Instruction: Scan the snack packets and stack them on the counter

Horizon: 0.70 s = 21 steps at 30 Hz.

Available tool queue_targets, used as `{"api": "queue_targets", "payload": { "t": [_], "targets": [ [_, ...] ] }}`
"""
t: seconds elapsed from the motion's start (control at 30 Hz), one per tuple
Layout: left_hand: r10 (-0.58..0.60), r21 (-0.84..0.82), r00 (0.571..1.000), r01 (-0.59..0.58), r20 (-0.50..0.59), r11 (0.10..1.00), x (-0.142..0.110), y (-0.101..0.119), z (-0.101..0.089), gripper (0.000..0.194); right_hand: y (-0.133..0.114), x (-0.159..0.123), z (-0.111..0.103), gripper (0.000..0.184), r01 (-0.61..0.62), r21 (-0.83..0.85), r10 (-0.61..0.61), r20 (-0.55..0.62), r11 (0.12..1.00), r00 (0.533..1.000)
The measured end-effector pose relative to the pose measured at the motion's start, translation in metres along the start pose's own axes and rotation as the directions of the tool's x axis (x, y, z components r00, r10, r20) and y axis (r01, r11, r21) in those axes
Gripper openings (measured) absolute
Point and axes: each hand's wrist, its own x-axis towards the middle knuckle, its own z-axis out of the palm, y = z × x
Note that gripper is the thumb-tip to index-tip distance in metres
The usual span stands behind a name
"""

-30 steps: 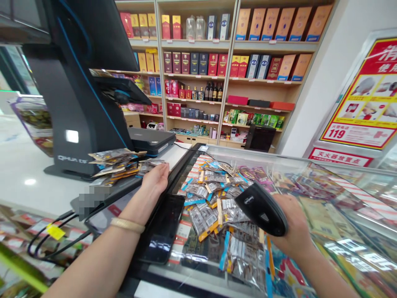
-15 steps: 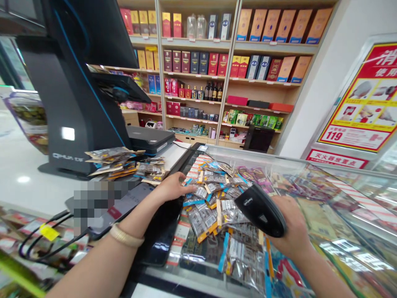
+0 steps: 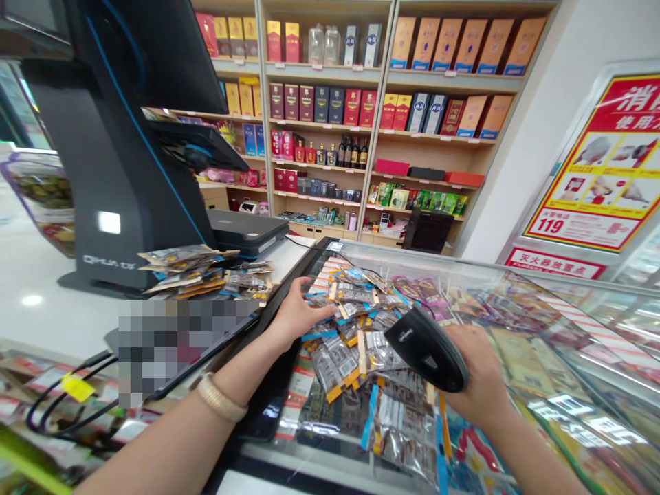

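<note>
Packets (image 3: 333, 364) are being borne by the tabletop (image 3: 320, 462), with the left hand (image 3: 295, 317) being held at their left edge. A scanner (image 3: 429, 350) is being held above their right part by the right hand (image 3: 479, 375). Left of the packets, a flat device (image 3: 265, 409) is being carried. Farther left, a packet pile (image 3: 188, 269) is being supported just right of the register (image 3: 124, 185). Behind, boxes (image 3: 461, 42) are being held on shelves (image 3: 330, 75).

Small clear packets (image 3: 335, 364) with blue, orange and tan edges are lying overlapped in a loose heap on the glass counter (image 3: 309, 462). More packets are sitting in a stack (image 3: 188, 271) to the left. A black handheld scanner (image 3: 430, 354) is slanting over the heap, gripped in the right hand (image 3: 485, 371).
</note>
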Motion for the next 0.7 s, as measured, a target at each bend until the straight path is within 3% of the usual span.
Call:
{"api": "queue_targets", "payload": {
  "t": [0.17, 0.27, 0.33, 0.47, 0.6, 0.7],
  "targets": [
    [-0.174, -0.223, 0.983, 0.181, 0.052, 0.958, 0.0, 0.003, 0.001, 0.091, 0.001, -0.001, 0.001, 0.023, 0.008, -0.005, -0.008, -0.008, 1.0, 1.0],
    [-0.274, -0.399, 0.962, 0.248, -0.008, 0.883, 0.005, 0.007, -0.002, 0.078, 0.001, -0.001, 0.001, 0.022, 0.008, -0.006, -0.008, -0.005, 1.0, 1.0],
    [-0.288, -0.489, 0.956, 0.225, -0.056, 0.843, 0.007, 0.008, -0.004, 0.06, 0.001, -0.001, 0.001, 0.023, 0.013, -0.007, -0.013, 0.0, 1.0, 1.0],
    [-0.12, -0.59, 0.985, 0.024, -0.124, 0.807, 0.011, 0.009, -0.004, 0.03, 0.001, -0.001, 0.001, 0.023, 0.015, -0.02, -0.015, -0.001, 1.0, 1.0],
    [0.058, -0.496, 0.969, -0.174, -0.24, 0.851, 0.009, 0.008, -0.002, 0.034, 0.0, -0.002, 0.001, 0.022, 0.005, -0.019, -0.005, 0.005, 1.0, 1.0],
    [0.178, -0.371, 0.967, -0.234, -0.18, 0.899, 0.0, 0.011, 0.001, 0.038, -0.001, -0.001, 0.001, 0.022, -0.005, 0.001, 0.005, 0.008, 1.0, 1.0]
  ]
}}
